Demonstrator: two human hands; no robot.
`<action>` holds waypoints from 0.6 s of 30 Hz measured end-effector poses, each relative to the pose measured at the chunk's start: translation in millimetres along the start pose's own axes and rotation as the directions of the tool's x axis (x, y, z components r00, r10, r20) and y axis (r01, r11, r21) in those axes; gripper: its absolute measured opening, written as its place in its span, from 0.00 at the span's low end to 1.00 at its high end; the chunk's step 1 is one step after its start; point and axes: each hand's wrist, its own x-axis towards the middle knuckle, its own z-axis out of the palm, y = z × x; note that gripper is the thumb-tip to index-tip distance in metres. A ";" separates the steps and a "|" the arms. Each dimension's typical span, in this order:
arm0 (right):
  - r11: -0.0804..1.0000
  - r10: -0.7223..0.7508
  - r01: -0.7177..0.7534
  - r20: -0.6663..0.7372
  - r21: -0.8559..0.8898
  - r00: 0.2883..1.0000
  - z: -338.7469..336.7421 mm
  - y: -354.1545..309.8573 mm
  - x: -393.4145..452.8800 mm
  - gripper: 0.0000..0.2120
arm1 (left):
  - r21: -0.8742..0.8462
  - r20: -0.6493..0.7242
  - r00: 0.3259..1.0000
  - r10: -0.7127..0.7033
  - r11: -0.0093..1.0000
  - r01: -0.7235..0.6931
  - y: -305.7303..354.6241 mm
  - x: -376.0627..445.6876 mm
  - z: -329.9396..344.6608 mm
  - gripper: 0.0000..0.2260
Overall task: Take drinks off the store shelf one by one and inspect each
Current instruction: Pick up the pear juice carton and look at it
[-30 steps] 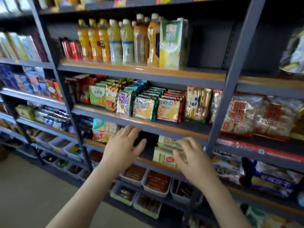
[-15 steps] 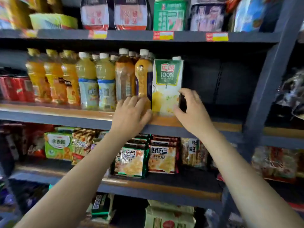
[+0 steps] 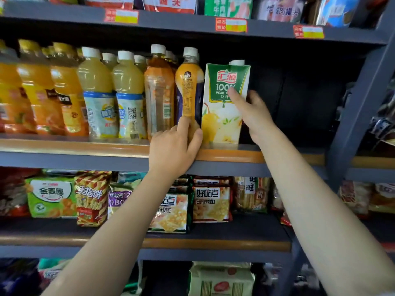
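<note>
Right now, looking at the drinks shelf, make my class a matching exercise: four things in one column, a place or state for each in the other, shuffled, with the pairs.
1. pear juice carton
2. orange-capped bottles
3. left hand
4. right hand

A. far left of the drinks shelf
B. grips the carton's right side
C. right end of the drinks row
D. fingers at the base of a bottle

Pairs: 1-C, 2-A, 3-D, 4-B
</note>
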 end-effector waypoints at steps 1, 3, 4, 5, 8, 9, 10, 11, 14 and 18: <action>1.000 -0.011 0.010 0.007 0.026 1.000 -0.4 -0.1 -1.0 0.19 | 0.002 -0.010 1.000 0.005 1.000 -0.005 0.2 -0.1 -0.4 0.20; 0.996 -0.036 0.034 0.029 0.077 0.999 -1.6 -0.8 -5.5 0.20 | -0.003 -0.012 1.000 -0.001 1.000 0.001 -1.0 -0.3 -0.5 0.20; 0.995 -0.053 0.049 0.044 0.093 0.998 -2.5 -1.2 -8.2 0.20 | -0.006 -0.010 1.000 -0.006 1.000 0.006 -1.7 -0.4 0.0 0.20; 0.993 -0.069 0.063 0.060 0.097 0.996 -4.2 -2.2 -11.6 0.21 | -0.004 -0.007 1.000 -0.008 1.000 0.008 -2.3 -0.4 1.0 0.20; 0.992 -0.128 0.129 0.075 -0.010 0.989 -11.2 -10.7 -25.8 0.22 | -0.010 -0.001 1.000 -0.018 1.000 0.018 -1.9 -0.3 -0.7 0.21; 0.983 -0.158 0.164 0.071 -0.085 0.985 -13.8 -14.8 -31.9 0.22 | -0.049 0.028 0.997 -0.070 0.996 0.071 -1.2 0.7 -4.1 0.21; 0.967 -0.190 0.199 0.066 -0.159 0.979 -16.9 -17.4 -37.2 0.22 | -0.108 0.074 0.987 -0.141 0.983 0.149 -0.6 2.7 -7.5 0.20; 0.948 -0.222 0.231 0.065 -0.219 0.973 -20.0 -19.4 -42.8 0.22 | -0.186 0.121 0.972 -0.201 0.957 0.221 1.2 5.6 -12.1 0.19; 0.923 -0.252 0.268 0.094 -0.276 0.963 -23.7 -21.9 -58.4 0.24 | -0.549 0.226 0.968 -0.109 0.807 0.218 17.6 17.0 -32.3 0.17; 0.923 -0.244 0.272 0.133 -0.272 0.961 -21.5 -23.1 -73.4 0.22 | -0.703 0.272 0.962 -0.010 0.681 0.206 34.6 29.1 -30.8 0.22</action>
